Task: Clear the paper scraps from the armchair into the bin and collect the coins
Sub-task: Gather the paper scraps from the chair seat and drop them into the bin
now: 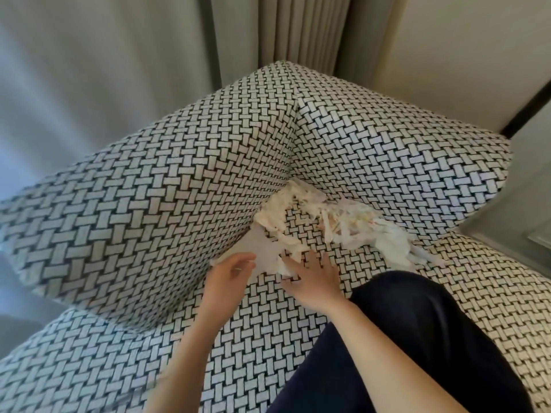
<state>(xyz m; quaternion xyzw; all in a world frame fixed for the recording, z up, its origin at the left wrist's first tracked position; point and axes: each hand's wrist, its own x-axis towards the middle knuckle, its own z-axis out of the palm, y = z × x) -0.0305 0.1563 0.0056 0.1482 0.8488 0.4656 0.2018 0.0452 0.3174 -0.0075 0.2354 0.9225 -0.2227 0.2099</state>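
A heap of white paper scraps (337, 222) lies in the back corner of the armchair seat (262, 323), against the backrest and the left arm cushion (149, 204). My left hand (229, 275) holds a flat white sheet (256, 248) by its near edge, low against the arm cushion and next to the heap. My right hand (310, 281) lies flat on the seat with fingers spread, fingertips touching the nearest scraps. No coins or bin are in view.
My knee in dark blue trousers (417, 338) rests on the right part of the seat. Grey curtains (283, 31) hang behind the chair. A pale wall with a dark strip (524, 111) stands at the right.
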